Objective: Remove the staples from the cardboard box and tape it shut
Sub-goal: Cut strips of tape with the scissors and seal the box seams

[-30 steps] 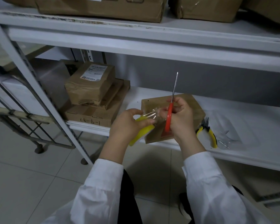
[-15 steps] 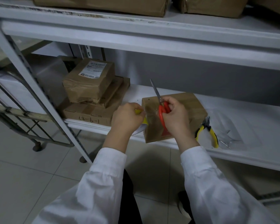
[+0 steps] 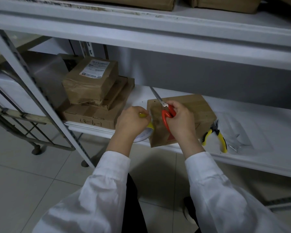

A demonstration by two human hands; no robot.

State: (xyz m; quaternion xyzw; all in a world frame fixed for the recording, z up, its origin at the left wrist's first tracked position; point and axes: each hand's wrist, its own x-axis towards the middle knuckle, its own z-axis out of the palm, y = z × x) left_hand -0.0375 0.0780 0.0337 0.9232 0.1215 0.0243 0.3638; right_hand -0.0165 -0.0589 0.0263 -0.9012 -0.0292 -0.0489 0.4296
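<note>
The cardboard box (image 3: 204,111) is set closed at the front edge of the shelf (image 3: 267,165); its contents cannot be seen. A tape roll (image 3: 144,135) is gripped by the left hand (image 3: 133,121) at its left end, and red scissors (image 3: 165,118) are grasped in the right hand (image 3: 181,120) over its top. Small metal bits (image 3: 235,147) are held in a clear tray (image 3: 265,142) beside the pliers (image 3: 215,135).

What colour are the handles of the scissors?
Red-orange. The head view shows the scissors in the right hand.
</note>
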